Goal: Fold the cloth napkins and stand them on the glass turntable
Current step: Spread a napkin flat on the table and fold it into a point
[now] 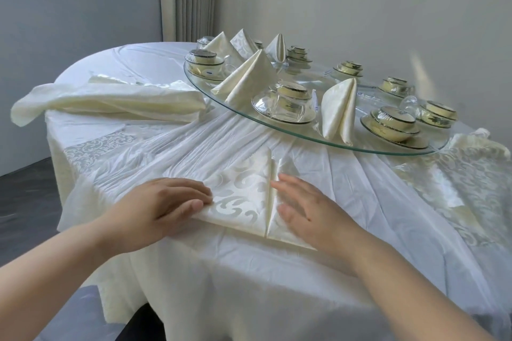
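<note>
A cream patterned napkin [243, 196] lies flat on the table in front of me, folded into a triangle with a centre seam. My left hand [163, 202] presses flat on its left side, fingers together. My right hand [307, 207] rests on its right half, fingers spread. Beyond it is the glass turntable [279, 126], where several folded napkins stand upright: one tall [339, 111] near the front edge, a cone-shaped one [249, 77] to its left, more [278, 48] at the back.
Stacked bowl-and-saucer sets [288, 104] [393, 124] ring the turntable between the standing napkins. A pile of unfolded cream napkins [110, 102] lies on the table at left. Another crumpled cloth [479, 144] sits at far right. The white tablecloth [221, 271] drapes over the near table edge.
</note>
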Demonstrator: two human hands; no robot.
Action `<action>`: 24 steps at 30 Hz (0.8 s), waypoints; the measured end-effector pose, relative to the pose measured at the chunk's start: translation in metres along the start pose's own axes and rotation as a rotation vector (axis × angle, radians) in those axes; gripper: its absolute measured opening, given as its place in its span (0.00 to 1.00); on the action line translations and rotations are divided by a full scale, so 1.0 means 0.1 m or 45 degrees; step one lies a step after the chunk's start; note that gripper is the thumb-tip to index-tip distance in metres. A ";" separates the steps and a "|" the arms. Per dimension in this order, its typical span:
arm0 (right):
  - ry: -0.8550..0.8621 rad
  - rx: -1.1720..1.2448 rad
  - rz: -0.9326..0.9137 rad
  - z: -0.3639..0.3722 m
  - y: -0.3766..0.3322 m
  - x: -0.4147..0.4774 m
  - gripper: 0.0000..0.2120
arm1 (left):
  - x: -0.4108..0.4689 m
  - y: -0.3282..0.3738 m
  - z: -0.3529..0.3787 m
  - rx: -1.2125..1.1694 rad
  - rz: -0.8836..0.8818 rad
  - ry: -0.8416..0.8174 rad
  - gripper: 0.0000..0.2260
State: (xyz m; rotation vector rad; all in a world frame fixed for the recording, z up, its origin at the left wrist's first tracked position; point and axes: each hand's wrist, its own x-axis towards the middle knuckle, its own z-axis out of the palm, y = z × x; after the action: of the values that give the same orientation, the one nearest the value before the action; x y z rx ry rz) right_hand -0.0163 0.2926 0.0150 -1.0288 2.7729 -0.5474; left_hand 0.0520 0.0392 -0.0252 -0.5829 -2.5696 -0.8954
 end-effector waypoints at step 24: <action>0.111 -0.085 -0.026 0.31 0.08 0.31 0.42 | -0.44 0.22 -0.12 0.068 -0.919 0.621 0.16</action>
State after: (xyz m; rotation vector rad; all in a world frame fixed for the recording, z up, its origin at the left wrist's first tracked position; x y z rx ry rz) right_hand -0.0369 0.2691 -0.0172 -1.0726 2.8781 -0.5174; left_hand 0.1024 0.0363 -0.0253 0.5662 -2.3203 -1.0089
